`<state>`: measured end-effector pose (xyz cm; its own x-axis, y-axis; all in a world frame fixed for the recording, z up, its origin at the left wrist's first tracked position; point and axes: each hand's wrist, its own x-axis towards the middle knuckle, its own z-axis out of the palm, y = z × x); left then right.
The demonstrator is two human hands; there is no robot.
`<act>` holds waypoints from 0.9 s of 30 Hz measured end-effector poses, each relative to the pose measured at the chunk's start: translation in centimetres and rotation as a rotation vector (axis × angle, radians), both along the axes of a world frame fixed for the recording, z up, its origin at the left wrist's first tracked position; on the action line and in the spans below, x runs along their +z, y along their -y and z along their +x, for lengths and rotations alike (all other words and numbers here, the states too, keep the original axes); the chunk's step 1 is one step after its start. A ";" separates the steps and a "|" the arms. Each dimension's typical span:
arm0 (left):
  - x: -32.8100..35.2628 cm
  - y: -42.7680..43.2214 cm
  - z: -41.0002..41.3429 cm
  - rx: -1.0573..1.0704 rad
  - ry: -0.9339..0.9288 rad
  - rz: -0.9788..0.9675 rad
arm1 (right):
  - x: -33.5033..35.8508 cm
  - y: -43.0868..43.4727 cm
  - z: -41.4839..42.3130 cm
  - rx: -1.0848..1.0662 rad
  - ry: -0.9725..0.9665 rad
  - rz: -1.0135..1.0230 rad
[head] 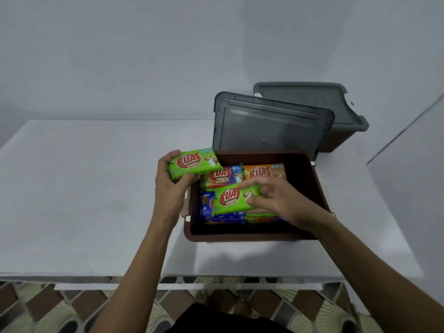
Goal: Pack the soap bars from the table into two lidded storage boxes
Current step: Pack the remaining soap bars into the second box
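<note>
A brown storage box (319,188) stands open on the white table (84,188), its grey lid (271,126) tilted up behind it. Several wrapped soap bars lie inside, among them a blue one (223,176) and an orange one (262,173). My left hand (170,186) grips a green soap bar (192,163) above the box's left rim. My right hand (274,198) reaches into the box and pinches a second green soap bar (231,199), which lies on top of the others.
A second brown box with its grey lid shut (310,102) stands behind the open one at the back right. A white wall rises behind the table. Patterned floor tiles (48,306) and my feet show below the table's front edge.
</note>
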<state>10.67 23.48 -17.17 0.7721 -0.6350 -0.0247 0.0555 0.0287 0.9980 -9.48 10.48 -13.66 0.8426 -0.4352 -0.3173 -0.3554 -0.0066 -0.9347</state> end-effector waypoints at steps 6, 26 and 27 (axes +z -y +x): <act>-0.2 0.3 0.2 -0.007 0.020 0.015 | -1.1 0.2 2.0 0.105 -0.157 -0.095; 2.8 2.6 -3.2 -0.528 0.258 0.116 | 0.4 2.3 0.7 -0.285 0.288 0.214; 2.6 2.8 -3.2 -0.578 0.377 0.171 | 0.5 2.5 0.0 -0.302 0.280 0.225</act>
